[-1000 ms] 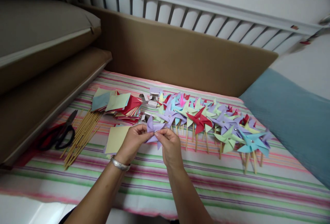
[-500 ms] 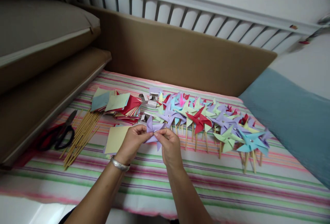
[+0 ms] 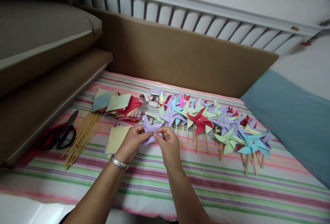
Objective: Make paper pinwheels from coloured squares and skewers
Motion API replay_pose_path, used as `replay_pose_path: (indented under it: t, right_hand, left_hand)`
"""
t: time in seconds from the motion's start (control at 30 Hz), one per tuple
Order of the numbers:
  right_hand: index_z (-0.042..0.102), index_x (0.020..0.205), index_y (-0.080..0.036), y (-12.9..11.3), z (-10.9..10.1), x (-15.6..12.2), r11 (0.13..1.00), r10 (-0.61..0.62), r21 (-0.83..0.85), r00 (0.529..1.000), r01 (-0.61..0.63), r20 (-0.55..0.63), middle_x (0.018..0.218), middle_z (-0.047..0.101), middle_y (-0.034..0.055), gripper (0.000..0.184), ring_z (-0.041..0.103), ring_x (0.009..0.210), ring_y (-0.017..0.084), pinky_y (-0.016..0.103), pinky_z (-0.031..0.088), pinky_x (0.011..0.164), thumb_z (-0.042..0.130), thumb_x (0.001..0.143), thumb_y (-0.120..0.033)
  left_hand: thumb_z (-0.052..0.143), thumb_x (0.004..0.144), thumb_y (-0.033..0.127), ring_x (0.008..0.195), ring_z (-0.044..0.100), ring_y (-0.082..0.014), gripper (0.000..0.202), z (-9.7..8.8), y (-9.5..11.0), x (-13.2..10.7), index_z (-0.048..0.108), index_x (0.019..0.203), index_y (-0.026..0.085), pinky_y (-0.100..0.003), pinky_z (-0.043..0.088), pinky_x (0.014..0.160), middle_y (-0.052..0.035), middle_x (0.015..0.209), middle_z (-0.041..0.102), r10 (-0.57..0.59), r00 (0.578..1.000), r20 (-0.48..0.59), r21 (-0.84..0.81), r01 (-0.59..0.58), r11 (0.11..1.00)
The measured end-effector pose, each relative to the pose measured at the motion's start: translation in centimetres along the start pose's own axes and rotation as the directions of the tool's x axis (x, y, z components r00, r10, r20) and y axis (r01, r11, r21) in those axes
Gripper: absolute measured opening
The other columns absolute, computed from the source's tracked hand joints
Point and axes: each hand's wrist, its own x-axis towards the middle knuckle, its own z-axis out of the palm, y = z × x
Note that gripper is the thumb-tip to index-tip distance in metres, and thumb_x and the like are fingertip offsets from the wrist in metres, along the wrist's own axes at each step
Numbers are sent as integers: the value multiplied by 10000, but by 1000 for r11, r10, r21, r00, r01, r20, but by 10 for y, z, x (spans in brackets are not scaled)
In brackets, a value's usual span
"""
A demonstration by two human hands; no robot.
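My left hand (image 3: 131,142) and my right hand (image 3: 167,145) both pinch a purple paper pinwheel piece (image 3: 149,127) just above the striped cloth (image 3: 180,182). The fingertips of the two hands nearly meet at the paper's middle. A silver bracelet (image 3: 119,162) circles my left wrist. Directly left of my left hand lies a pale yellow paper square (image 3: 114,139). Behind and to the right spreads a row of finished pinwheels on sticks (image 3: 206,120), in red, purple, green and blue.
A stack of coloured paper squares (image 3: 121,105) lies at the back left, with wooden sticks (image 3: 82,136) and black-and-red scissors (image 3: 60,134) further left. Small white boxes (image 3: 152,99) sit behind the hands. Brown cushions (image 3: 46,65) border the left and back, a blue pillow (image 3: 291,117) the right.
The purple paper's points have been folded inward and sit lower between my fingers. Both hands stay in about the same place.
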Motion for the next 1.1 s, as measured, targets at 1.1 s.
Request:
replay_pose_path:
  t: [1.1]
  right_hand:
    - [688,816,-214,-6,-16,5,928,208,298,974,-225,86,781,693,1,243,594,752,183,331,453,735,739,579,-213]
  left_hand:
    - [577,685,197,769,594,-195,153,-80,38,-23,643,820,167,-299,426,723,-75,810,663,428,848,-312,809,1,588]
